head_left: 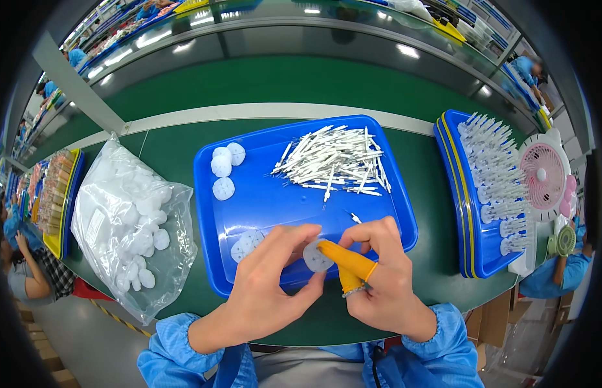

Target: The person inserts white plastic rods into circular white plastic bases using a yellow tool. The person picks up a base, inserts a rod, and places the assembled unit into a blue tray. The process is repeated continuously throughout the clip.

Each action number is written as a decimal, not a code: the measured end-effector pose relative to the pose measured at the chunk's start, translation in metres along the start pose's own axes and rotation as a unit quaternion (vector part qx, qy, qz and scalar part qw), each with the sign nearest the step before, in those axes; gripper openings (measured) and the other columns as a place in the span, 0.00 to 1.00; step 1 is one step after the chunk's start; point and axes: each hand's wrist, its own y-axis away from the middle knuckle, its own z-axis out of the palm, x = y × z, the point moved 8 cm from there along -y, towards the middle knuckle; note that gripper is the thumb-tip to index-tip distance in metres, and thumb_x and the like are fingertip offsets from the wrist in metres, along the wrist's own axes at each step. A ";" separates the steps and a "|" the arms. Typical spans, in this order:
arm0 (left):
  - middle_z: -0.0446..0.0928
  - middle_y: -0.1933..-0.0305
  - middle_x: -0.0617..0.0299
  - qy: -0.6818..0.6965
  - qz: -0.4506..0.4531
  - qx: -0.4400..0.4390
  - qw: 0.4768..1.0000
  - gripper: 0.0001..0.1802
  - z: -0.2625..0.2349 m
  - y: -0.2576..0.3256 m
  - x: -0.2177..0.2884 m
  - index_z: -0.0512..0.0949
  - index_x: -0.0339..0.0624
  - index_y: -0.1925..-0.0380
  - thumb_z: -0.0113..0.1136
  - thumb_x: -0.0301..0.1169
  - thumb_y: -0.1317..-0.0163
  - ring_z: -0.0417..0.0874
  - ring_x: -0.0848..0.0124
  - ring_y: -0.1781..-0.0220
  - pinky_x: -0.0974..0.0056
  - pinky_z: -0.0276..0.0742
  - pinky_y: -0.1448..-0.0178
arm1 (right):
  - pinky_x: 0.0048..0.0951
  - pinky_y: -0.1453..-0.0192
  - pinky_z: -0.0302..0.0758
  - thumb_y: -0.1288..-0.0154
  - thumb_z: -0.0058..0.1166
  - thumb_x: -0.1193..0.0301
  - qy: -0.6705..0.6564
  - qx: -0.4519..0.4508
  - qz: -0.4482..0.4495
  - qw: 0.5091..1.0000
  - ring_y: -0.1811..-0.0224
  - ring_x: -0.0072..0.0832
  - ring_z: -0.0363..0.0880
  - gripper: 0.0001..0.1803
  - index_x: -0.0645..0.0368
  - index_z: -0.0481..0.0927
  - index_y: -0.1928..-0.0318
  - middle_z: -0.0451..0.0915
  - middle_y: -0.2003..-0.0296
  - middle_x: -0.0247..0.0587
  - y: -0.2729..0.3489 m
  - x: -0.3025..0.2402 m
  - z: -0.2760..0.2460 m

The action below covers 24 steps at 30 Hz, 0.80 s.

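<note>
Over the near side of a blue tray (249, 210), my left hand (268, 275) pinches a round white plastic disc (316, 257) between thumb and fingers. My right hand (378, 278), with yellow finger cots on two fingers, meets the same disc from the right; one covered fingertip presses on its face. Whether those fingers also hold a small part is hidden. Just beyond the right hand is a single thin white stick (356, 218). A heap of similar sticks with fine wire ends (333, 158) fills the tray's far right. More white discs (222, 165) lie at its left.
A clear plastic bag of white discs (142, 233) lies left of the tray. At right, stacked blue and yellow trays (466, 213) hold discs with upright sticks (495, 168), beside a pink fan (542, 174). A grey rail (281, 111) crosses behind the green tabletop (430, 271).
</note>
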 end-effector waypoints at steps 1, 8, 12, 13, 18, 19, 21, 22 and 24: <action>0.82 0.49 0.50 0.000 0.002 0.004 1.000 0.32 0.000 0.000 0.000 0.78 0.35 0.36 0.75 0.17 0.43 0.90 0.57 0.51 0.59 0.90 0.43 | 0.38 0.59 0.70 0.64 0.59 0.85 -0.001 -0.008 0.000 1.000 0.59 0.41 0.69 0.31 0.65 0.91 0.51 0.78 0.52 0.43 0.000 -0.001 0.002; 0.82 0.43 0.52 -0.003 -0.003 -0.007 1.000 0.33 0.001 0.000 -0.002 0.78 0.37 0.36 0.75 0.18 0.44 0.91 0.61 0.41 0.59 0.92 0.43 | 0.41 0.53 0.67 0.63 0.59 0.86 -0.006 -0.010 0.009 1.000 0.57 0.42 0.69 0.29 0.65 0.92 0.53 0.77 0.51 0.42 0.002 0.001 -0.001; 0.82 0.43 0.52 -0.003 -0.004 -0.010 1.000 0.33 0.002 0.000 -0.001 0.78 0.36 0.36 0.75 0.17 0.44 0.91 0.60 0.41 0.59 0.92 0.43 | 0.41 0.53 0.67 0.62 0.59 0.86 0.021 -0.013 0.013 1.000 0.56 0.41 0.69 0.27 0.67 0.91 0.55 0.76 0.50 0.42 0.002 0.009 0.002; 0.82 0.44 0.52 -0.002 -0.006 -0.011 1.000 0.33 0.002 -0.001 -0.001 0.78 0.36 0.36 0.75 0.17 0.44 0.91 0.60 0.41 0.59 0.92 0.43 | 0.41 0.53 0.67 0.62 0.59 0.86 0.028 -0.015 0.017 0.999 0.56 0.41 0.69 0.27 0.67 0.91 0.55 0.76 0.50 0.42 0.002 0.010 0.003; 0.82 0.43 0.52 -0.005 -0.014 -0.013 1.000 0.33 0.002 -0.001 -0.002 0.77 0.35 0.36 0.75 0.17 0.43 0.91 0.60 0.41 0.59 0.92 0.42 | 0.39 0.54 0.67 0.62 0.60 0.86 0.012 -0.013 0.029 0.999 0.56 0.41 0.69 0.27 0.67 0.91 0.54 0.77 0.50 0.41 0.001 0.010 0.003; 0.82 0.43 0.52 -0.009 -0.018 -0.013 1.000 0.33 0.003 0.000 -0.002 0.77 0.35 0.36 0.75 0.17 0.43 0.91 0.61 0.41 0.60 0.92 0.42 | 0.39 0.54 0.67 0.62 0.59 0.86 0.011 -0.020 0.024 0.999 0.56 0.40 0.69 0.27 0.67 0.91 0.54 0.77 0.50 0.41 0.001 0.009 0.004; 0.81 0.43 0.52 0.010 -0.026 -0.007 1.000 0.33 0.001 -0.001 -0.004 0.77 0.34 0.36 0.75 0.16 0.43 0.91 0.61 0.41 0.60 0.92 0.42 | 0.38 0.54 0.67 0.62 0.59 0.86 0.013 0.007 0.038 0.999 0.56 0.40 0.69 0.27 0.66 0.91 0.54 0.77 0.50 0.41 0.003 0.010 -0.005; 0.81 0.43 0.52 0.019 -0.030 -0.004 0.999 0.33 0.000 -0.001 -0.004 0.77 0.34 0.36 0.75 0.16 0.43 0.90 0.62 0.41 0.60 0.92 0.42 | 0.37 0.54 0.67 0.62 0.59 0.86 0.015 0.020 0.045 0.999 0.56 0.40 0.69 0.28 0.66 0.91 0.54 0.78 0.50 0.41 0.004 0.010 -0.009; 0.81 0.43 0.52 0.020 -0.037 -0.004 0.999 0.33 0.001 0.000 -0.007 0.76 0.34 0.36 0.74 0.16 0.43 0.90 0.62 0.40 0.60 0.92 0.41 | 0.38 0.54 0.67 0.63 0.58 0.86 0.009 0.006 0.035 0.999 0.56 0.40 0.69 0.28 0.66 0.91 0.55 0.78 0.50 0.42 0.004 0.012 -0.002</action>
